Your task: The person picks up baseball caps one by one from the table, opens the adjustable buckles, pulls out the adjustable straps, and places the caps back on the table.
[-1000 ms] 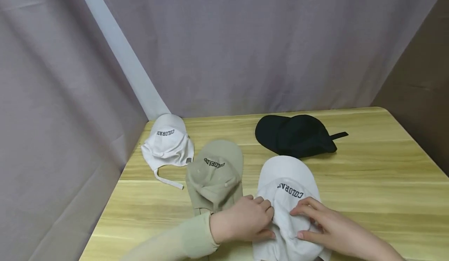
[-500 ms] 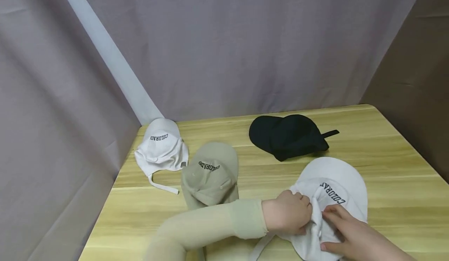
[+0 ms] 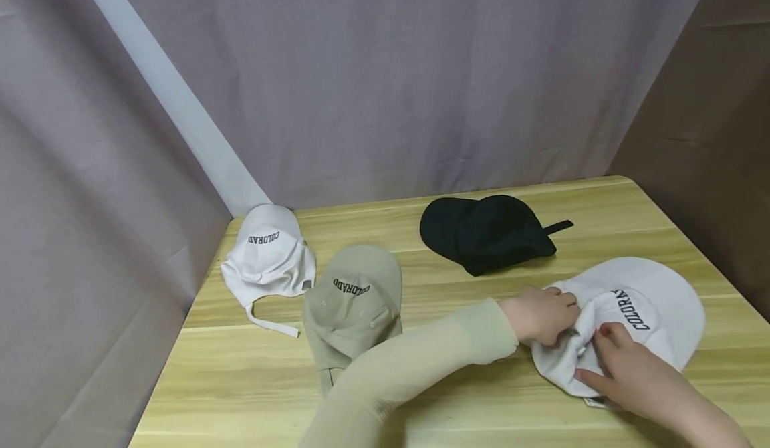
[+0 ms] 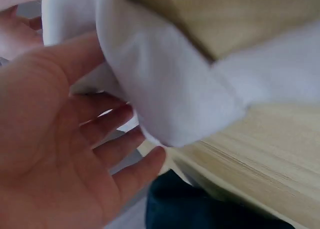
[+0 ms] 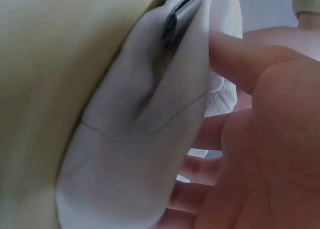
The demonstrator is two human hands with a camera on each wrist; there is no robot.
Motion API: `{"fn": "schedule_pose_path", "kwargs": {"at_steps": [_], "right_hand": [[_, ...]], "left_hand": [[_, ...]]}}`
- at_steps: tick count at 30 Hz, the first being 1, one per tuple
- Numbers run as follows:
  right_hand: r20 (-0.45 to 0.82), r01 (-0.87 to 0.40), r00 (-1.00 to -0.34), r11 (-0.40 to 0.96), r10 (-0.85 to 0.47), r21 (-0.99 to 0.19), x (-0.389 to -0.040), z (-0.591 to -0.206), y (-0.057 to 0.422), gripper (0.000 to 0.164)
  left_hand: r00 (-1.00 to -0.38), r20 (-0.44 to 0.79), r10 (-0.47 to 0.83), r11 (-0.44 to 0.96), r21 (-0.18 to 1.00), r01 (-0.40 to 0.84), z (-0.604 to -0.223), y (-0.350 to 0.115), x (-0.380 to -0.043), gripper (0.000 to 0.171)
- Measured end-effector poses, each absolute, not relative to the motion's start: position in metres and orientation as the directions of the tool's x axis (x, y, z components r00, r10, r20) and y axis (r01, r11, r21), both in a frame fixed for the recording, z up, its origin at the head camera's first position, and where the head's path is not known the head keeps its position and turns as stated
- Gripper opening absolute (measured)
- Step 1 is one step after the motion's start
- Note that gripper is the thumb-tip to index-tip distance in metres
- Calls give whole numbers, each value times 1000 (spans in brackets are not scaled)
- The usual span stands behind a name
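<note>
A white baseball cap with dark lettering lies at the right of the table, its brim pointing right and away from me. My left hand grips the crown's left side, thumb and fingers on the fabric. On the near side, my right hand pinches the crown between thumb and fingers. The left wrist view shows a folded white edge of the cap between thumb and fingers, with a strap running right. A metal buckle shows at the cap's back in the right wrist view.
A beige cap lies left of centre, partly behind my left sleeve. Another white cap with a loose strap sits at the far left. At the back lies a black cap. Grey curtain stands behind the wooden table.
Both hands have carried the white cap to the right, and it has turned so its brim points more to the right. The other caps stay in place while the head view shifts slightly.
</note>
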State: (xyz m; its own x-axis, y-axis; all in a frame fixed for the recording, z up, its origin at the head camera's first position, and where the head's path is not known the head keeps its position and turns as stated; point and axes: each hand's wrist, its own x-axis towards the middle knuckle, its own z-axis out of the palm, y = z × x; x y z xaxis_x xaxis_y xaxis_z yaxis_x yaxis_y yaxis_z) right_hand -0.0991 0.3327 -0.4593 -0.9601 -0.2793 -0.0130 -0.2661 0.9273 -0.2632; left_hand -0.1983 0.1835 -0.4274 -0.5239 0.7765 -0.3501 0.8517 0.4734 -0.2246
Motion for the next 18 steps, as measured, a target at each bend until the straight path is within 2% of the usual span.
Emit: {"fn": "schedule_pose_path", "kwargs": {"at_steps": [6, 11, 18], "right_hand": [[4, -279, -958, 926, -288, -253, -131, -455, 353, 66], [-11, -295, -951, 917, -309, -270, -155, -456, 370, 68], [-71, -274, -945, 892, -319, -359, -195, -447, 376, 75]], "left_hand": [[-574, -244, 782, 553, -155, 819, -434, 196, -219, 39], [-618, -182, 765, 599, -151, 786, -438, 200, -233, 40], [-732, -235, 640, 738, -78, 670, -444, 202, -256, 54]]}}
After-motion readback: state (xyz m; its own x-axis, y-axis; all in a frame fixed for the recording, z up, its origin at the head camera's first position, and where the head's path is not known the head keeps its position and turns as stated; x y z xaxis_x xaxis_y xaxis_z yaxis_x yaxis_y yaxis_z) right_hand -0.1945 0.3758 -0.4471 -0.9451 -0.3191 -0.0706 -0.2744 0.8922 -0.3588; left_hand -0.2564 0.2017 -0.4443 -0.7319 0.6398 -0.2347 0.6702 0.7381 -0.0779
